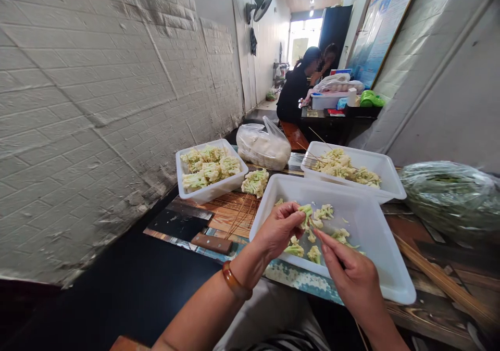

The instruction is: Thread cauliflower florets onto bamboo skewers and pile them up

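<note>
Tabletop lower centre, white tray on it. Left hand grip pinches a cauliflower floret over the tray, mid-frame. Right hand grip just beside it, can't tell whether it holds anything. Likely skewering; next move needs the stem held steady.
</note>
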`<action>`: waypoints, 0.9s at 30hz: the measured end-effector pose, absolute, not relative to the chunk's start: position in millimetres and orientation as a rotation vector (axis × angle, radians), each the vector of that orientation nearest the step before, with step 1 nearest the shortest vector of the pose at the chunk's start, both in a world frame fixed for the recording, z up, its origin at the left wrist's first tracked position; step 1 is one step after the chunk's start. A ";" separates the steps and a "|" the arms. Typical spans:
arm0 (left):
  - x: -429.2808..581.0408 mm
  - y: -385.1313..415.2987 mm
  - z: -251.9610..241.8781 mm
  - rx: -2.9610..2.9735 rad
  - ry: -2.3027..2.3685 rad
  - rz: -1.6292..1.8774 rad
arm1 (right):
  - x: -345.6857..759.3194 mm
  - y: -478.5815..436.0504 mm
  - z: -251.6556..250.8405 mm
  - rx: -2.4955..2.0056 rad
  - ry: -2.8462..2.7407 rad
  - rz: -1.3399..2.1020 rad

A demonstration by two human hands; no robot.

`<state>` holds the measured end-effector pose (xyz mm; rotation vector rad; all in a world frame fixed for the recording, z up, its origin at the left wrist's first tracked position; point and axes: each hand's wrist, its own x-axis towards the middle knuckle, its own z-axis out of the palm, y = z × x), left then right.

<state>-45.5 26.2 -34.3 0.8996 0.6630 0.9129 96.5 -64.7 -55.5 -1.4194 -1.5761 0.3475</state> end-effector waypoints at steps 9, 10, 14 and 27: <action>-45.1 22.1 -29.3 0.991 0.711 0.901 | 96.4 -64.7 -56.0 -1.425 -1.625 0.274; -45.1 22.2 -29.1 0.997 0.709 0.890 | 96.4 -64.6 -56.0 -1.426 -1.628 0.263; -45.9 22.7 -28.1 1.009 0.700 0.868 | 96.7 -64.5 -57.5 -1.411 -1.634 0.218; -42.6 21.4 -37.8 1.038 0.610 0.797 | 101.3 -55.1 -58.3 -1.495 -1.529 0.331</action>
